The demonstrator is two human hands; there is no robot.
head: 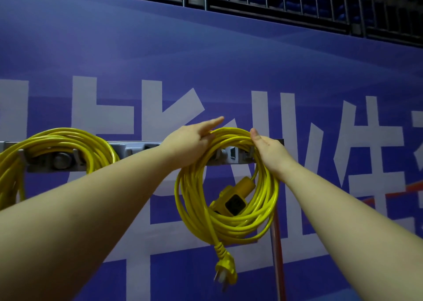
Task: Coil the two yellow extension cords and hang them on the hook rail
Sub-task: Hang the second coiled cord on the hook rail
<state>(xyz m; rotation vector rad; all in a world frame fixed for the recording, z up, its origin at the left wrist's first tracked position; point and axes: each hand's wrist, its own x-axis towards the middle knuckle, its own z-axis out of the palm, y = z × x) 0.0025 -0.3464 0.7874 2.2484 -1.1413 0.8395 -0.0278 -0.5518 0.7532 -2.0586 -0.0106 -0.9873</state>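
Observation:
A coiled yellow extension cord (225, 218) hangs in front of the grey hook rail (135, 150), its top looped over the rail's right end. Its yellow socket block (235, 197) sits inside the loop and its plug (225, 271) dangles below. My left hand (190, 142) holds the coil's top left, fingers tucked behind the strands, index finger pointing out. My right hand (270, 150) grips the coil's top right with the thumb over the strands. A second coiled yellow cord (57, 148) hangs over the rail's left part.
The rail is fixed to a blue wall banner (206, 60) with large white characters. A black metal railing (274, 1) runs along the top. A thin red and grey pole (278, 250) stands just right of the hanging coil.

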